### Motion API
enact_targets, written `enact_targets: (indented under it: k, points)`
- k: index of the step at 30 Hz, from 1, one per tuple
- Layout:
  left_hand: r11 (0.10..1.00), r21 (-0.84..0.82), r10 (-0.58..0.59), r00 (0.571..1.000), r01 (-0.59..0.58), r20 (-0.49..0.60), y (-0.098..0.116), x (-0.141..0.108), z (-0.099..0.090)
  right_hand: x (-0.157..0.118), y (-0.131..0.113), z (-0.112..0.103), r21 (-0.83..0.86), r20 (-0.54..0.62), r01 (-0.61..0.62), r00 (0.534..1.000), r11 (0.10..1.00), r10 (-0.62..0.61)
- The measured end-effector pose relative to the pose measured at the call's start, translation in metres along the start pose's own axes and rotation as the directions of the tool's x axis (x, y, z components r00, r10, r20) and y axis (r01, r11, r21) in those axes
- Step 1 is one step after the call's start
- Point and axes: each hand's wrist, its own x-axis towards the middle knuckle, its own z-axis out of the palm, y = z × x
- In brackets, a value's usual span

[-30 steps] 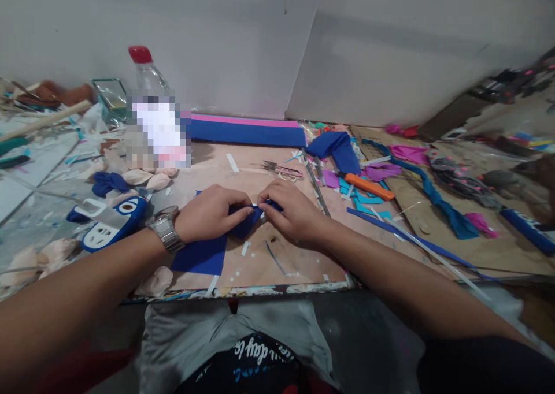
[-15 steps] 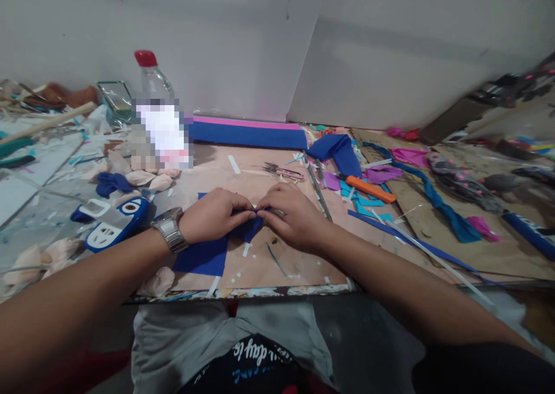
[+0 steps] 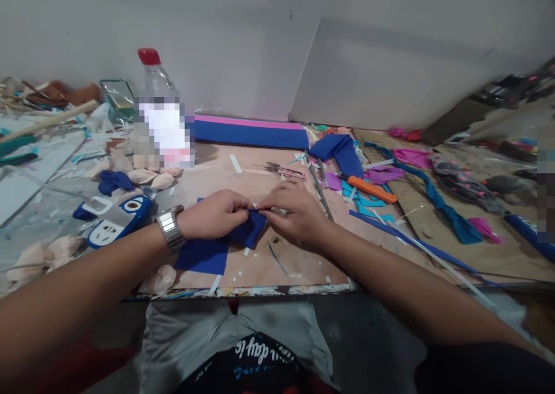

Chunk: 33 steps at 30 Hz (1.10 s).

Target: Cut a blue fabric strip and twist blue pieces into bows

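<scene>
Between my two hands is a small piece of blue fabric [image 3: 250, 230], its lower part hanging toward the board. My left hand [image 3: 217, 214], with a metal watch at the wrist, pinches its upper left edge. The fingers of my right hand [image 3: 295, 212] are closed on its upper right corner, close to the left fingertips. A larger flat blue piece [image 3: 203, 258] lies on the board [image 3: 260, 270] under and beside my left hand.
Behind the hands are small pink snips [image 3: 286, 171] and a long blue-and-pink strip [image 3: 251, 134]. An orange cutter [image 3: 373, 190] and fabric scraps lie right. A blue-and-white power strip [image 3: 115, 220], pale petal-like pieces [image 3: 150, 178] and a red-capped bottle [image 3: 158, 79] stand left.
More of the small blue fabric shows below my fingers, spread flatter than before. Both hands stay close together at nearly the same place.
</scene>
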Motion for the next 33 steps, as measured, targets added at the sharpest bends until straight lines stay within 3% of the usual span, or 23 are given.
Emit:
enact_targets:
  k: [8,13,24,33]
  points:
    - [0.987,-0.148,-0.056,0.998,0.061,0.041,-0.0014,0.0019,-0.0026,-0.0023,-0.0019,-0.0018,-0.072,-0.048,0.088,0.995,0.994,-0.091]
    - [0.981,-0.189,-0.039,0.998,0.048,0.051,0.002,0.0014,-0.0058,-0.0021,-0.0016,-0.0039,-0.053,-0.007,0.119,0.993,0.991,-0.12]
    - [0.994,-0.108,-0.041,0.998,0.035,-0.054,-0.003,0.0014,0.0014,-0.0017,-0.0041,-0.0046,-0.047,-0.005,0.05,0.999,0.998,-0.051]
    - [0.996,0.067,0.071,0.988,-0.062,-0.138,0.0057,-0.0039,0.0025,-0.0009,-0.0071,-0.003,-0.06,0.0,-0.005,1.0,0.998,0.005]
